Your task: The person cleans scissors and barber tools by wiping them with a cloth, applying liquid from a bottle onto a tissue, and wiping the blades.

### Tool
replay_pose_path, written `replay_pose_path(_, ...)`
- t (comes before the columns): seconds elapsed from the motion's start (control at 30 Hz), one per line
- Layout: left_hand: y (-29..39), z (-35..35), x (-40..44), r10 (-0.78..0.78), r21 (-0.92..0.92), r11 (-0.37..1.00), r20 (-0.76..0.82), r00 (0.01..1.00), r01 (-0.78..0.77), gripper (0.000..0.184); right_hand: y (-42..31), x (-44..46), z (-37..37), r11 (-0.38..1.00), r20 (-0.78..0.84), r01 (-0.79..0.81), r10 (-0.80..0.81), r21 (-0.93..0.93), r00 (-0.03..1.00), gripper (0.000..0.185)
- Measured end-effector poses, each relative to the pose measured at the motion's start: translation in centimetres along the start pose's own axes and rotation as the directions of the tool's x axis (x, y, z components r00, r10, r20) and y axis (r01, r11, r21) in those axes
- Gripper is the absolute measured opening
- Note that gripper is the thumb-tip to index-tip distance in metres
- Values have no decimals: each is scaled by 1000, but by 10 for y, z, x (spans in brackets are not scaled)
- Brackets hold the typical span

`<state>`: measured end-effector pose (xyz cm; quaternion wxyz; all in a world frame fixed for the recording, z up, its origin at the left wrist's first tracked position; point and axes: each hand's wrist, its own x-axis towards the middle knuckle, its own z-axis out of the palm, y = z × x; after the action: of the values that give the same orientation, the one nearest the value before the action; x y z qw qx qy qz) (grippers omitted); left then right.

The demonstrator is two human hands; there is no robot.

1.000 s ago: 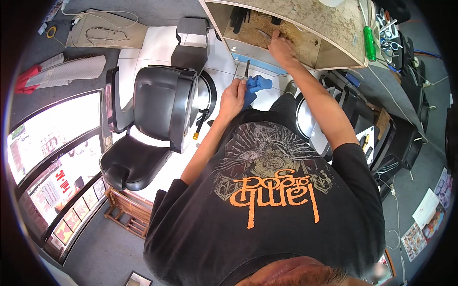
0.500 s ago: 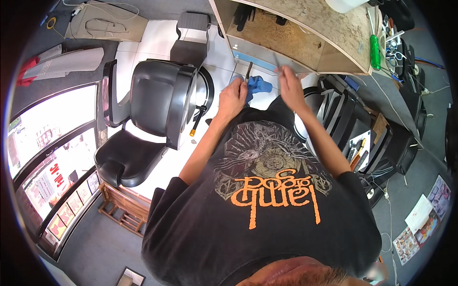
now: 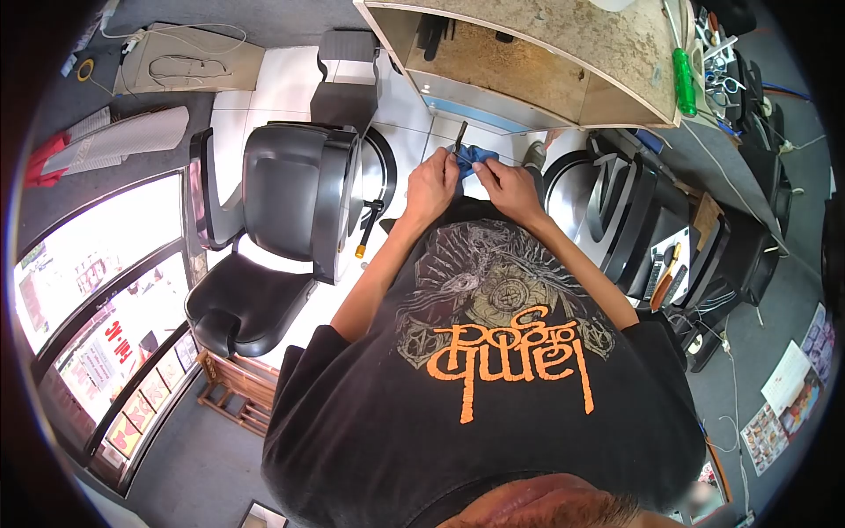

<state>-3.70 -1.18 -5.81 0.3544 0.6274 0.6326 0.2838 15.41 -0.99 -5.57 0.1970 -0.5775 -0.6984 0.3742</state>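
Observation:
My left hand (image 3: 431, 187) is closed round a slim dark tool (image 3: 461, 134), whose end sticks up past the fingers. A blue cloth (image 3: 478, 156) hangs beside that hand, between my two hands. My right hand (image 3: 510, 189) is close to the cloth, its thumb and fingers pinched together on something thin that I cannot make out. Both hands are in front of my black shirt, below the open wooden cabinet (image 3: 528, 105).
A black barber chair (image 3: 295, 189) stands at the left, with a wooden stool (image 3: 238, 393) below it. Another chair (image 3: 616, 207) is at the right. On the cabinet top lie a green-handled screwdriver (image 3: 684, 84) and several scissors (image 3: 726, 85).
My right hand has come down from the cabinet shelf to the blue cloth beside my left hand, which has stayed nearly in place with the dark tool.

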Motion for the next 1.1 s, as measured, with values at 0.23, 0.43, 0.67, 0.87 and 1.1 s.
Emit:
replay_pose_path(0.23,-1,-2,-4,-50,-40,998,-9,999,49,28,-4,2,2,999,-22,33,-34,-32,999,41)
replay_pose_path(0.43,-6,-1,-2,-69,-48,997,-23,997,68,28,-7,4,2,999,-35,34,-35,-29,999,42)
replay_pose_path(0.67,-8,-1,-3,-73,-81,994,-31,997,70,29,-7,5,2,999,-22,13,-14,-42,1000,43)
replay_pose_path(0.87,-11,2,-3,-62,-77,995,-27,998,60,28,-4,5,4,999,-16,0,0,-47,1000,43)
replay_pose_path(1.1,-11,2,-2,-32,-124,992,-22,999,29,28,-1,5,5,1000,-15,-9,9,1,1000,43)
